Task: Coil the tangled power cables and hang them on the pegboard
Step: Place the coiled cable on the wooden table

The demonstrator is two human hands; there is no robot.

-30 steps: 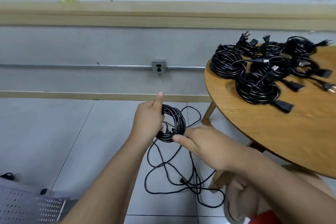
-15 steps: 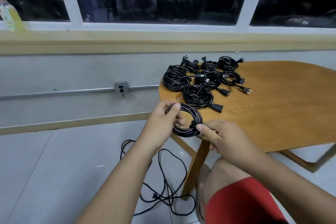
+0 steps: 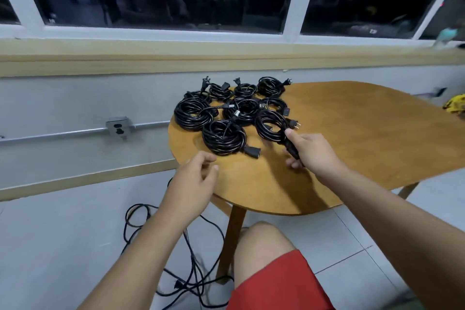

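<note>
Right hand point(image 3: 310, 152) clamps the coil point(image 3: 261, 128) by its edge; left hand point(image 3: 193, 184) hangs empty, fingers apart. Released carelessly, loops beyond those fingertips could spring loose.

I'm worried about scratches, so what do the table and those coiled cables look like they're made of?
The table looks like wood or veneer, satin finish: warm brown surface with soft sheen. The coiled cables look jacketed in glossy black plastic or rubber, given the bright highlights along the loops; which one, unclear.
</note>
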